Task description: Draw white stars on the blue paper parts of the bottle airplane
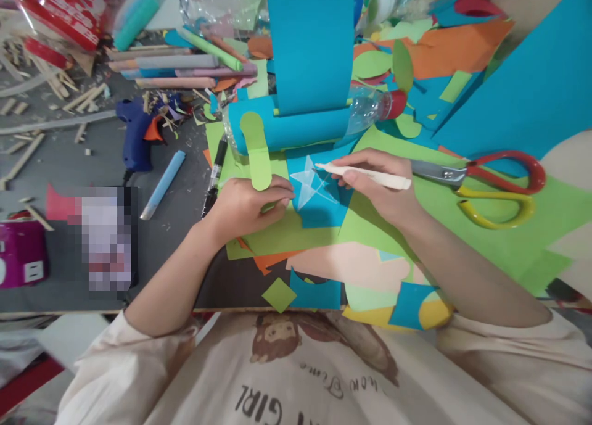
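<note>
My right hand (377, 181) is closed around a white marker (386, 178), its tip pointing left over a small piece of blue paper (319, 218). A white star (305, 181) is drawn on that paper, partly filled in on its left side. My left hand (252, 206) has its fingers curled, with the fingertips pressing at the left edge of the blue paper. Just behind lies a plastic bottle (370, 111) with a red cap, wrapped in blue paper. A light green paper strip (256, 153) hangs from it over my left hand.
Red-and-yellow scissors (497, 178) lie at right on green paper (467, 234). A blue glue gun (136, 135), a light blue marker (164, 181) and a black pen (215, 172) are at left. Several markers (185, 61) and sticks lie behind. A phone (108, 237) sits at front left.
</note>
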`<state>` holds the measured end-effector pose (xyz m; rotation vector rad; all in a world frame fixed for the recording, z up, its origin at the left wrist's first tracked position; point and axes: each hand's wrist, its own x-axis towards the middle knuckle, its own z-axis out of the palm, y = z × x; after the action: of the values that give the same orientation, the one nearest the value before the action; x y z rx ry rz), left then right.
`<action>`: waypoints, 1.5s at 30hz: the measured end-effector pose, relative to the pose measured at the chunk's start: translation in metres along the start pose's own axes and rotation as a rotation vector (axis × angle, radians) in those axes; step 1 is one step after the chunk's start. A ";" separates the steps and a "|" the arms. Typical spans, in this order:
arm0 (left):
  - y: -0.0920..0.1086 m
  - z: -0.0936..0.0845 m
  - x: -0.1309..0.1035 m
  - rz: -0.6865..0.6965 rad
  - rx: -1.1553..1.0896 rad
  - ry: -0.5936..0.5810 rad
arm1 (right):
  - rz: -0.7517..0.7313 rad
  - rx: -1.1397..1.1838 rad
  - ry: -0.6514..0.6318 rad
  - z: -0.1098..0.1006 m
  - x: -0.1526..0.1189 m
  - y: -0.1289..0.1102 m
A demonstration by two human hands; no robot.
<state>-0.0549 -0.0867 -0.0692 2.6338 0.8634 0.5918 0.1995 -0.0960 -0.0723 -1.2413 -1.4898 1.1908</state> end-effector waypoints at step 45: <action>0.000 -0.001 0.000 -0.034 -0.002 -0.048 | 0.058 -0.210 -0.027 0.004 -0.002 -0.002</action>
<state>-0.0551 -0.0862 -0.0677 2.6149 0.8908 0.5189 0.1960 -0.0987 -0.0708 -1.4211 -1.6417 1.1145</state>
